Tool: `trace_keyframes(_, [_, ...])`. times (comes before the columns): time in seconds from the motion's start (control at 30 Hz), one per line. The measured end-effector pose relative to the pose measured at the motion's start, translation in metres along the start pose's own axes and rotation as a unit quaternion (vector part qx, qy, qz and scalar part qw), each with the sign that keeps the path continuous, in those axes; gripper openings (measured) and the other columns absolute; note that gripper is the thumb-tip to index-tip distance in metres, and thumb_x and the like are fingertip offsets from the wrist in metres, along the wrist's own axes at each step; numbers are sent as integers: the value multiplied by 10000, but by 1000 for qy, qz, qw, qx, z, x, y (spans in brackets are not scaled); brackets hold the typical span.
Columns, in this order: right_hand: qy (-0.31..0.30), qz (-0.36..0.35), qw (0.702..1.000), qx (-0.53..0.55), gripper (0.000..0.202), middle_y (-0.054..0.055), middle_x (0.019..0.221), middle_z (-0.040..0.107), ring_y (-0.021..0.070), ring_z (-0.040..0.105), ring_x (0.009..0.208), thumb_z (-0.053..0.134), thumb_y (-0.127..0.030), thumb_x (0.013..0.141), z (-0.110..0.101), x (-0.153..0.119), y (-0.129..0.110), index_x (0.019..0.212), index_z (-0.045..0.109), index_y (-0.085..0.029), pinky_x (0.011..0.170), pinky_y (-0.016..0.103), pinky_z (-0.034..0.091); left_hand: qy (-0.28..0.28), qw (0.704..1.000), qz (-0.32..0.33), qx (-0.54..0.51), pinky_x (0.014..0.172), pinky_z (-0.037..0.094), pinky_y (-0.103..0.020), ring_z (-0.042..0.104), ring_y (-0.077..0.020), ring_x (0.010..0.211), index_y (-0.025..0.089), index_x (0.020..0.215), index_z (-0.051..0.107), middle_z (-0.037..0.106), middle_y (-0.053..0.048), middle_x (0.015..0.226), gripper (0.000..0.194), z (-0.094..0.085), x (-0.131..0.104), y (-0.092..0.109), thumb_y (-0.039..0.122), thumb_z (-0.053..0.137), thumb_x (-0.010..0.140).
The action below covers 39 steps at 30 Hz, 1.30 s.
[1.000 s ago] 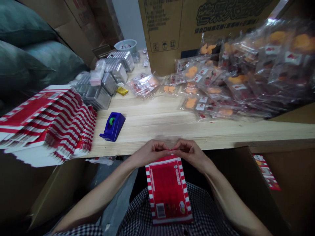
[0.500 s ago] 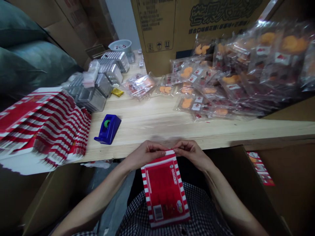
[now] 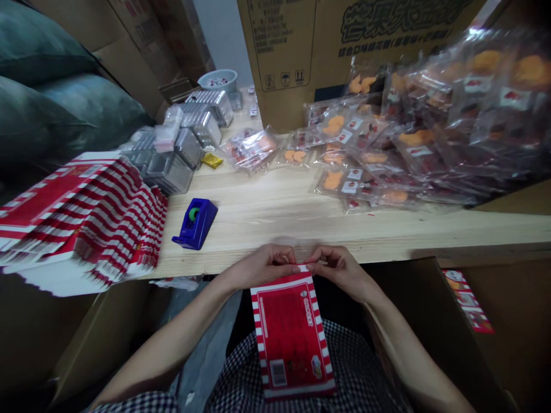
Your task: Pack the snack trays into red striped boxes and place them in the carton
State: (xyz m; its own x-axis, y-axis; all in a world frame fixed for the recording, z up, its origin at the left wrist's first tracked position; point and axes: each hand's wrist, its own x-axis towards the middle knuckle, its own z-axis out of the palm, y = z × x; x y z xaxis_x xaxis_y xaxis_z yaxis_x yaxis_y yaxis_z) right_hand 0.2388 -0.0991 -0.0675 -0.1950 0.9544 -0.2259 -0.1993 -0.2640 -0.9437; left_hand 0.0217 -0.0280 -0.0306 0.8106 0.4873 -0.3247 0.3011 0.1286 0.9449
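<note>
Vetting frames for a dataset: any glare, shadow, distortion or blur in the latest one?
Head view: glare on the clear packets at right; head view: deep shadow below the tabletop; head view: striped boxes at left look stretched, likely wide-angle distortion; head view: fine print on the red pack too soft to read.

"How many are working at the counter [image 3: 258, 212]?"

"One left hand [image 3: 259, 268] and one right hand [image 3: 340, 269], two in all, are holding one red-striped packet [image 3: 286, 338]."

"And beyond?"

"One blue tape dispenser [image 3: 198, 225], one yellow sachet [image 3: 212, 160] and one pale bowl [image 3: 229, 86] are showing."

"The striped stack [image 3: 116, 206]?"

"One stack is standing at left, its pieces overlapping too tightly for counting."

"The clear bags [image 3: 415, 150]?"

"Dozens, seemingly, are lying heaped, many hiding others, and are defying an exact count."
</note>
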Motion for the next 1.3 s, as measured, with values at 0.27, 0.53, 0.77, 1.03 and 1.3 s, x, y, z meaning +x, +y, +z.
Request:
trace_keyframes(0.27, [47, 30, 994, 94, 225, -14, 851, 719, 130, 654, 774, 782, -424, 829, 18, -22, 21, 939, 712, -240, 730, 273, 534, 19, 1000, 16, 18, 766, 494, -304, 651, -175, 822, 200, 1024, 774, 760, -64, 945, 286, 2, 2, -10, 417, 608, 941])
trace_keyframes(0.53, [19, 67, 994, 89, 211, -31, 723, 703, 116, 643, 680, 870, -346, 722, 4, -5, 9, 747, 717, -203, 716, 276, 538, 0, 1000, 5, 21, 728, 500, -285, 646, -160, 770, 204, 1059, 782, 772, -47, 942, 290, 2, -5, 5, 395, 588, 959])
trace_keyframes(0.77, [29, 70, 992, 96, 150, 6, 900, 754, 127, 682, 824, 833, -315, 767, -7, -16, 10, 775, 728, -207, 765, 238, 550, -11, 998, -24, -56, 990, 498, -355, 688, -184, 1032, 240, 1254, 706, 766, -46, 1153, 319, -11, -38, 14, 325, 558, 985])
trace_keyframes(1.03, [-7, 75, 994, 80, 132, 10, 901, 754, 137, 690, 826, 772, -309, 842, -6, -20, 9, 832, 682, -214, 771, 245, 548, 18, 993, -55, -103, 1061, 495, -407, 725, -193, 1036, 235, 1224, 726, 779, -50, 1139, 322, -18, -57, -1, 336, 634, 933])
trace_keyframes(1.3, [-14, 46, 999, 22, 138, 11, 867, 765, 128, 689, 794, 769, -322, 859, 1, -18, 0, 816, 704, -208, 763, 237, 526, 147, 981, -57, -114, 1000, 542, -403, 748, -213, 976, 225, 1029, 800, 791, -73, 1083, 230, -1, -56, -12, 305, 765, 816])
